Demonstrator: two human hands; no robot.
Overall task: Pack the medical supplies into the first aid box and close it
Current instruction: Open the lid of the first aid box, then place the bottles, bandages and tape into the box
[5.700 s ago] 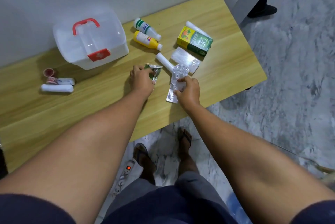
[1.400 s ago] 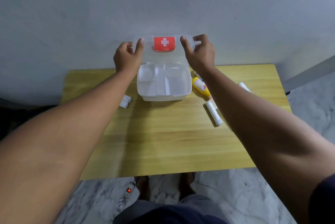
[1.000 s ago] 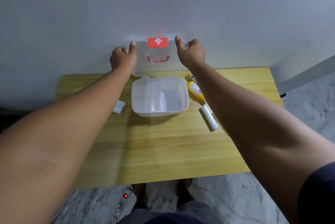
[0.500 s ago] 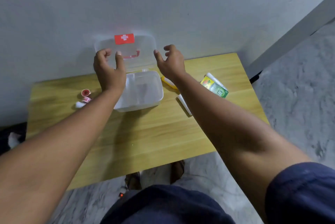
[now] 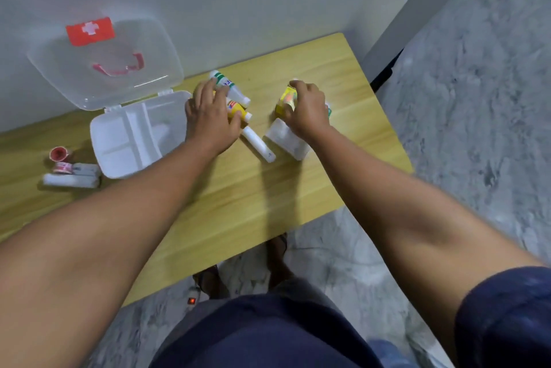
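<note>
**packrat_88:** Head cam has both hands down on the desk (image 5: pixel 238 203) at once. Left hand (image 5: pixel 210 121) is draped over the two little bottles just right of the first aid box (image 5: pixel 131 141); its fingers (image 5: pixel 235 118) curl round the yellow bottle (image 5: pixel 237 109) and also touch the white bottle with the green band (image 5: pixel 226 87). Right hand (image 5: pixel 307 111) has its fingers clenched on the yellow-green carton (image 5: pixel 286 99), far right side. Any tips for this bit?

**gauze_goblin:** I'd say lift one thing per hand. Scooping both bottles together looks risky, they're round and one could roll off. Carton's the easy one: boxy, light, pinch the sides and carry it left across the desk.

**packrat_88:** What's actually in the box right now?

**gauze_goblin:** Nothing I can make out. Its clear lid (image 5: pixel 110 63) is flipped up against the wall, red latch at the top. Inside is a white tray with dividers, a long section and smaller ones, and they look bare, though the right end is hidden behind the left wrist. So packing hasn't really begun.

**packrat_88:** And the leftovers?

**gauze_goblin:** White tube (image 5: pixel 259 144) and a flat white packet (image 5: pixel 286 141) lie between the two wrists. Tape rolls (image 5: pixel 61 159) and a white bandage roll (image 5: pixel 70 181) sit just left of the box. Carton probably wants the long compartment; can't tell if it fits.
</note>
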